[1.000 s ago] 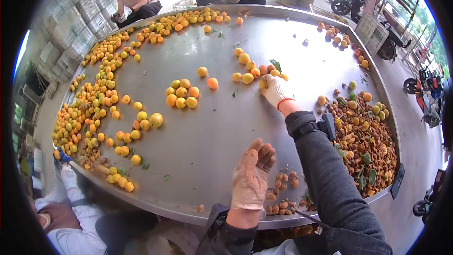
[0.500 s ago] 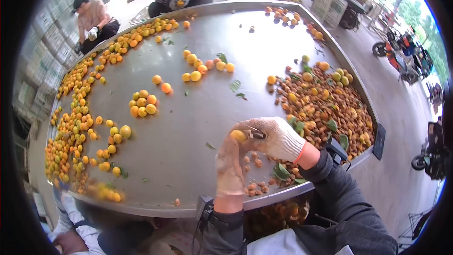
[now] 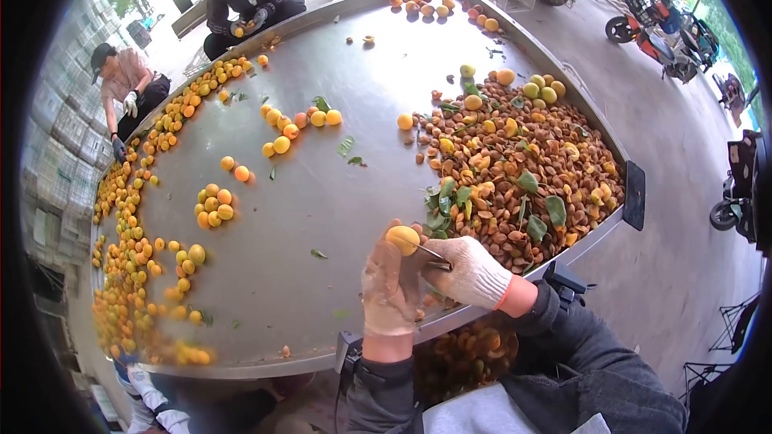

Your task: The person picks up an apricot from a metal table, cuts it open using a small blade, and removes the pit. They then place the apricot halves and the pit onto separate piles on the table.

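Note:
In my gloved left hand (image 3: 388, 285) is a yellow apricot (image 3: 401, 239), held by the fingertips just above the near part of the metal table (image 3: 289, 297). The closed fingers of my gloved right hand (image 3: 468, 272) grip a thin metal tool (image 3: 436, 257), whose tip meets the apricot's lower right side. I cannot make out its handle or whether the tip is inside the fruit. Right beyond my right hand lies a big heap of brown apricot pits (image 3: 503, 209), mixed with green leaves (image 3: 441, 202) and bits of yellow flesh.
Whole apricots (image 3: 129, 233) pile along the table's left side, with a small cluster (image 3: 213, 207) nearer the middle. Two people sit at the far edge, and another person's sleeve (image 3: 149, 390) shows at lower left. Below the near rim, a container (image 3: 466, 354) holds apricot flesh.
My view has swung, so the table sits differently in the frame. The tool now points into the apricot's side. At far left, a person's hand has reached down to the fruit.

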### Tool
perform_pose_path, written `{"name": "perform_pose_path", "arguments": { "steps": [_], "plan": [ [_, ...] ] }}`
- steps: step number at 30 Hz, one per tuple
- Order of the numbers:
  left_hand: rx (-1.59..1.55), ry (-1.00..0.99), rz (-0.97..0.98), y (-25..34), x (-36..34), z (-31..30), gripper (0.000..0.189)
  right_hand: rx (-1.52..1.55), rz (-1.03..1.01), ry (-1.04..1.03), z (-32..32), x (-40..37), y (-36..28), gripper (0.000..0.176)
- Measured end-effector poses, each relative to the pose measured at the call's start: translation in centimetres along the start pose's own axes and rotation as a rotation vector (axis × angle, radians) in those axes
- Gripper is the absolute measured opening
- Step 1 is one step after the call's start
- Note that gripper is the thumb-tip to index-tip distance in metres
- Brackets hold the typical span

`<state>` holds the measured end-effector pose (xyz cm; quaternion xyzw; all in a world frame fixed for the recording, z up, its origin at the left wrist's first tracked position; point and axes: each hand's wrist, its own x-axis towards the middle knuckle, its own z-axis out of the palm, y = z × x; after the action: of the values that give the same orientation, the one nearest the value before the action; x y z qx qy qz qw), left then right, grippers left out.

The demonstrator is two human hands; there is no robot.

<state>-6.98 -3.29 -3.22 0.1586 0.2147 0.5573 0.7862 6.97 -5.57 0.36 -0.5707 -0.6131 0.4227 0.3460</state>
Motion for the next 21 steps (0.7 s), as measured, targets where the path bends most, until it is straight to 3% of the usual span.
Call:
{"name": "perform_pose_path", "arguments": {
  "steps": [3,5,6,8,12,15,17,21],
  "plan": [
    [0.077,-0.01,0.047,-0.1,0.1,0.3,0.04,-0.032,0.059,-0.035,-0.5,0.1,0.2,0.026],
    [0.114,-0.025,0.073,0.1,0.0,0.8,0.039,-0.114,-0.067,0.007,-0.3,0.3,1.0,0.027],
    [0.282,0.043,0.082,0.3,-0.2,1.3,0.039,-0.111,-0.064,0.009,-0.4,0.3,0.8,0.027],
    [0.452,0.113,0.086,0.5,-0.5,1.8,0.039,-0.072,0.174,-0.071,-0.8,0.3,0.0,0.026],
    [0.52,0.128,0.153,-0.4,-0.7,2.4,0.042,-0.238,0.074,0.011,0.5,0.7,1.3,0.023],
    [0.619,0.146,0.2,-0.4,-0.7,2.4,0.043,-0.18,0.08,-0.068,1.0,1.0,2.2,0.021],
    [0.681,0.161,0.195,-0.2,-0.8,2.3,0.043,0.16,0.08,-0.204,1.4,1.1,3.4,0.019],
    [0.725,0.079,0.143,0.7,-0.6,2.0,0.045,0.271,0.147,-0.39,0.1,2.0,2.9,0.018]
  ]
}}
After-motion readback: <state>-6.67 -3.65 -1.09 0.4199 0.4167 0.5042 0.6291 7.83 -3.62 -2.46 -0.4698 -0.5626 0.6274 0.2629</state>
